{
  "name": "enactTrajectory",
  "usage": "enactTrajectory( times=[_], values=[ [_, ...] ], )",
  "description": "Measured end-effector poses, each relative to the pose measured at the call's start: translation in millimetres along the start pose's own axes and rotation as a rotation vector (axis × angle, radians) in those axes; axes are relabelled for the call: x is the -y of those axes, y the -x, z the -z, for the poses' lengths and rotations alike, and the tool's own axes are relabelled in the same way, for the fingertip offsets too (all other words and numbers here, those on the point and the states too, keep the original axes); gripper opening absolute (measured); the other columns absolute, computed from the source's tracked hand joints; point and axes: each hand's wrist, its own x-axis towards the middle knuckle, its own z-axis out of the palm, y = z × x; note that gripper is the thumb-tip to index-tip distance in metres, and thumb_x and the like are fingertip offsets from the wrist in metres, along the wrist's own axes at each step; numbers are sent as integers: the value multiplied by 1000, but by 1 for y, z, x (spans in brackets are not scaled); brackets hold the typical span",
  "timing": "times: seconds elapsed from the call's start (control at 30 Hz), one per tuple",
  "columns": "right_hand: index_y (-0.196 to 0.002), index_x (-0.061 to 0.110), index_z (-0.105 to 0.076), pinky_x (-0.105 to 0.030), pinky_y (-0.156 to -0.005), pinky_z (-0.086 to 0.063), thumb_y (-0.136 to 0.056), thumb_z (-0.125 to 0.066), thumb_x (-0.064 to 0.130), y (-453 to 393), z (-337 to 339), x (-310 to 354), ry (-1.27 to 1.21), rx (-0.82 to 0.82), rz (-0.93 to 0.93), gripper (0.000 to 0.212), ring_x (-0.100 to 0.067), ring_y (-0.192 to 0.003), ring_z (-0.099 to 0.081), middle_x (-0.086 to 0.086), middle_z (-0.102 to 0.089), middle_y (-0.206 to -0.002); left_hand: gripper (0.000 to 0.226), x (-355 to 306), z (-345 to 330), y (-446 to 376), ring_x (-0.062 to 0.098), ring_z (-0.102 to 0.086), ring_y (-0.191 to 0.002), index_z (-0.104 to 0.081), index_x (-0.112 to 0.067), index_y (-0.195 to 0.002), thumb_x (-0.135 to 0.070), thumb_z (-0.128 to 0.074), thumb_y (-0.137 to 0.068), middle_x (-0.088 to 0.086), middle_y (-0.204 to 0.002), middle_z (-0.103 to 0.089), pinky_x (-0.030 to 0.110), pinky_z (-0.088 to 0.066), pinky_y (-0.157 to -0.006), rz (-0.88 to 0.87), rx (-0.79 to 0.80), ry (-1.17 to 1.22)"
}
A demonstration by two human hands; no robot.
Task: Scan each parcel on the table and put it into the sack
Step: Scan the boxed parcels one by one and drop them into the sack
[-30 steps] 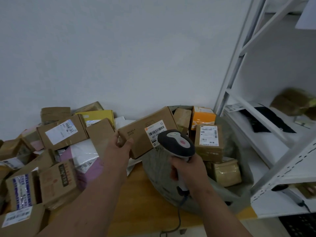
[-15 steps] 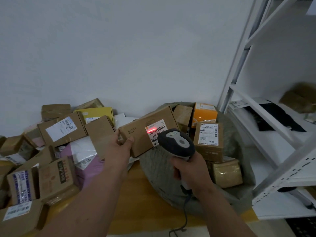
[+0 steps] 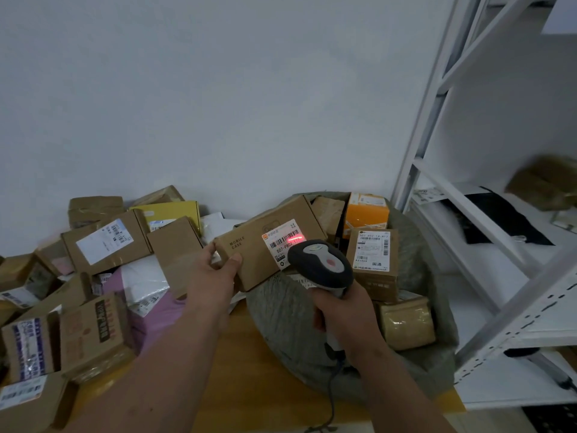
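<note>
Left hand (image 3: 215, 276) grips the left end of a brown box (image 3: 249, 254), held up above the wooden worktop (image 3: 249, 385) at the sack's edge. Right hand (image 3: 346, 317) is wrapped round the scanner (image 3: 321, 264) handle, head aimed at the box label (image 3: 282, 242), red light on the barcode. Grey sack (image 3: 281, 317) just right, boxes inside. Parcel pile (image 3: 103, 270) on the left; white shelf (image 3: 499, 245) on the right.

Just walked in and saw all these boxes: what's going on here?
A person is scanning parcels. The left hand holds a brown box over the grey sack, while the right hand aims a handheld scanner at its label, where red light shows. More parcels are heaped on the table.
</note>
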Motion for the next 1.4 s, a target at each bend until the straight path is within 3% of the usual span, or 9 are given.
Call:
enactTrajectory(
  times=[0.2, 0.3, 0.53, 0.73, 0.87, 1.0, 1.13, 1.27, 1.4],
  values=[
    [-107, 13, -67, -27, -54, -54, -89, -72, 20, -5, -5, -3, -325, -265, -132, 19, -15, -62, -66, -10, -72, -89, 68, 3, -28, 9, 27, -64, -101, -33, -34, -144, -4, -62, -91, 6, -123, -56, 42, -60, -70, 128, 80, 156],
    [-125, 24, -63, -34, -75, -60, -88, -74, 25, -13, -8, -5, -393, -390, -74, 39, -13, -89, -72, 1, -73, -108, 66, 7, -49, 17, 29, -62, -106, -33, -33, -143, -4, -62, -91, 5, -126, -54, 43, -60, -72, 154, 205, 128],
    [-133, 29, -52, -56, -94, -54, -61, -87, 36, -26, 6, -1, -341, -509, -53, 80, -26, -110, -66, -1, -67, -122, 38, 4, -76, 8, 9, -61, -91, -44, -31, -130, -36, -59, -95, -8, -113, -58, 17, -53, -70, -158, 435, -623],
    [-124, 19, -59, -48, -84, -58, -82, -79, 17, -54, 15, 10, -265, -532, -85, 46, -27, -98, -70, -4, -71, -107, 42, -20, -44, -71, 28, -28, -136, -53, -38, -133, -49, -52, -93, 3, -147, -33, 50, -28, -109, -418, 66, -1107],
    [-100, 26, -62, -37, -66, -58, -85, -76, 17, -82, 1, 23, -157, -436, -98, 23, -22, -87, -70, -2, -72, -97, 45, -28, -41, -134, 31, -15, -143, -49, -45, -134, -54, -44, -90, 0, -157, -21, 54, -22, -113, -308, 220, -1324],
    [-105, 25, -66, -47, -84, -59, -82, -78, 22, -111, -21, 33, -74, -343, -169, 26, -26, -94, -72, -6, -75, -102, 56, -24, -44, -180, 27, -49, -122, -57, -27, -132, -54, -37, -87, 3, -138, -52, 46, -37, -106, -84, 498, -1533],
    [-107, 25, -64, -31, -59, -58, -85, -76, 22, -135, -35, 41, 21, -274, -179, 25, -17, -76, -72, -2, -74, -93, 37, -35, -47, -196, 31, -50, -124, -52, -2, -133, -20, -38, -104, 18, -136, -53, 33, -39, -99, -108, 421, -1274],
    [-103, 25, -62, -43, -73, -62, -83, -74, 29, -161, -50, 46, 144, -349, -150, 23, -22, -84, -69, -4, -70, -97, 43, -49, -42, -208, 31, -44, -130, -46, -1, -141, -21, -43, -103, 18, -144, -46, 36, -34, -107, -244, 208, -899],
    [-105, 27, -56, -41, -87, -56, -86, -72, 37, -183, -69, 52, 305, -398, -57, 27, -23, -96, -65, -1, -66, -99, 50, -50, -39, -205, 28, -45, -129, -45, -3, -142, -32, -46, -101, 15, -143, -46, 35, -34, -108, -473, 179, -899]
  ],
)
